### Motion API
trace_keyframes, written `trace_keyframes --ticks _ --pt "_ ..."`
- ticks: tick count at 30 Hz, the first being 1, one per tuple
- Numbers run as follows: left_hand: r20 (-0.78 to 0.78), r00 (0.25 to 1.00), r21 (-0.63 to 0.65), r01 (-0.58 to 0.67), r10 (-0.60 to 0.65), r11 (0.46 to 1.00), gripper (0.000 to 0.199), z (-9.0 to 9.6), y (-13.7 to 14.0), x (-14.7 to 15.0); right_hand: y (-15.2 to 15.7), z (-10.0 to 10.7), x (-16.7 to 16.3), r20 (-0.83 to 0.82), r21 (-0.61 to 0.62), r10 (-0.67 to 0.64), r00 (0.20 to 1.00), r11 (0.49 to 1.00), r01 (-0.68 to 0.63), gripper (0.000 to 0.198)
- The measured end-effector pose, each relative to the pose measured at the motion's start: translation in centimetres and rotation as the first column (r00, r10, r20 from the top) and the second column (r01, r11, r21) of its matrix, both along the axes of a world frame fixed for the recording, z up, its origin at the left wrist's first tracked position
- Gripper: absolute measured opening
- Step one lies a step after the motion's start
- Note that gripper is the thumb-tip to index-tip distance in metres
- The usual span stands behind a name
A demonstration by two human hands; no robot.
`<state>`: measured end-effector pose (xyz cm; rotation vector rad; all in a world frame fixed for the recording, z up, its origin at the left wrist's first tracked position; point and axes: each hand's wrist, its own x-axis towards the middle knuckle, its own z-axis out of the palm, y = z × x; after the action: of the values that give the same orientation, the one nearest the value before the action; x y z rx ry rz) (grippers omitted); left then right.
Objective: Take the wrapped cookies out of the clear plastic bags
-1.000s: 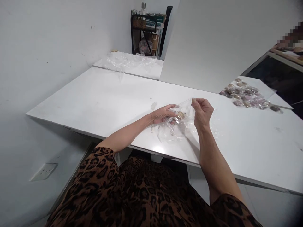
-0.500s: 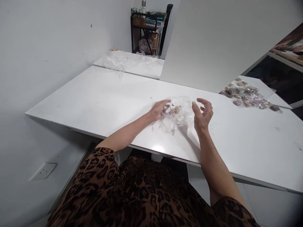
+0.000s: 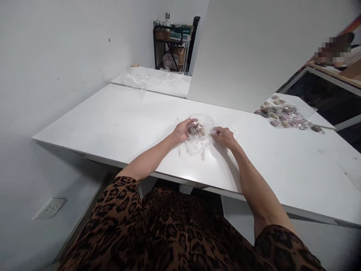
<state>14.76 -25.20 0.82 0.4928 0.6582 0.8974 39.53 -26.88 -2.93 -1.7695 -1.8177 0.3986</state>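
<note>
Over the white table (image 3: 135, 128), a clear plastic bag (image 3: 199, 142) with small brownish and purplish pieces inside lies between my hands. My left hand (image 3: 182, 130) is wrapped round its left end, where the brown-purple contents (image 3: 195, 129) bunch up. What exactly the pieces are, I cannot make out. On the other side, my right hand (image 3: 222, 136) pinches the loose right end of the bag, fingers closed on the film. Small bits of debris (image 3: 202, 154) lie on the table just in front of the bag.
At the right back lies a heap of small wrapped pieces (image 3: 284, 114). Crumpled clear film (image 3: 146, 78) rests on the far left ledge. A large white panel (image 3: 234, 52) stands behind the table. Beyond is a black shelf cart (image 3: 169, 41) with boxes.
My right hand has moved left and down from above the bag, closing from spread fingers onto its right end. The bag looks more gathered. The whole view has shifted slightly.
</note>
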Motion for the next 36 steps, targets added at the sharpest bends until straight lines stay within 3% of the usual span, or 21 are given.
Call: trace_keyframes --ticks 2,4,8,13,15,17,19,23,26,28,30,32,34,35,36 --pt "0.0 1.0 -0.004 0.001 -0.001 1.0 0.016 -0.3 0.4 -0.2 -0.5 1.1 0.0 0.024 0.044 -0.016 1.0 0.999 0.014 0.016" --pt "-0.004 1.0 0.01 0.01 -0.01 1.0 0.013 -0.4 0.6 -0.4 -1.3 2.5 0.5 -0.01 0.202 -0.097 0.995 0.974 0.097 0.014" --pt "-0.061 0.998 0.127 0.009 -0.001 0.992 0.007 -0.7 0.8 -0.4 -2.7 5.6 1.8 -0.15 0.553 -0.221 0.964 0.79 0.267 0.024" --pt "-0.158 0.986 0.239 -0.01 0.049 0.971 0.016 -1.0 0.5 0.0 -3.5 8.2 1.9 -0.001 0.799 -0.156 0.988 0.594 0.094 0.026" --pt "-0.213 0.973 0.262 -0.028 0.086 0.965 0.015 -0.9 0.3 0.0 -3.6 8.7 1.4 0.091 0.86 -0.169 0.981 0.51 0.008 0.026" --pt "-0.258 0.961 0.279 -0.028 0.103 0.96 0.012 -0.7 0.2 -0.1 -3.6 9.0 0.8 0.174 0.883 -0.172 0.97 0.463 -0.077 0.026" --pt "-0.274 0.956 0.272 -0.029 0.106 0.962 0.011 -0.4 0.1 -0.3 -3.6 9.2 0.2 0.221 0.884 -0.16 0.962 0.45 -0.128 0.026" --pt "-0.191 0.976 0.24 -0.055 0.103 0.969 0.011 -0.2 -0.1 -0.1 -3.7 9.7 -0.2 0.144 0.915 -0.199 0.969 0.399 -0.054 0.029" --pt "-0.079 0.991 0.256 -0.085 0.109 0.963 0.007 -0.2 -0.1 0.2 -3.5 10.4 0.2 0.212 0.89 -0.206 0.955 0.444 -0.101 0.033" --pt "-0.053 0.99 0.294 -0.109 0.13 0.95 0.015 -0.2 0.2 0.3 -3.0 10.9 0.7 0.21 0.896 -0.228 0.951 0.435 -0.093 0.035" --pt "-0.123 0.979 0.364 -0.107 0.161 0.925 0.031 0.1 0.5 0.1 -2.5 11.3 1.2 0.161 0.911 -0.254 0.954 0.411 -0.044 0.036" --pt "-0.289 0.932 0.46 -0.065 0.218 0.885 0.046 0.8 0.3 -0.7 -2.0 11.7 1.7 0.146 0.899 -0.266 0.953 0.438 -0.016 0.034" --pt "-0.466 0.849 0.577 0.078 0.25 0.813 0.059 1.7 -0.7 -2.2 -1.6 12.1 2.1 0.159 0.874 -0.278 0.947 0.486 -0.004 0.032" --pt "-0.542 0.805 0.628 0.199 0.239 0.752 0.065 2.1 -1.5 -3.2 -1.4 12.3 2.4 0.161 0.872 -0.288 0.944 0.489 0.0 0.032" --pt "-0.607 0.768 0.669 0.357 0.203 0.653 0.072 2.3 -2.6 -4.2 -1.3 12.6 2.6 0.163 0.878 -0.297 0.941 0.478 -0.001 0.034"
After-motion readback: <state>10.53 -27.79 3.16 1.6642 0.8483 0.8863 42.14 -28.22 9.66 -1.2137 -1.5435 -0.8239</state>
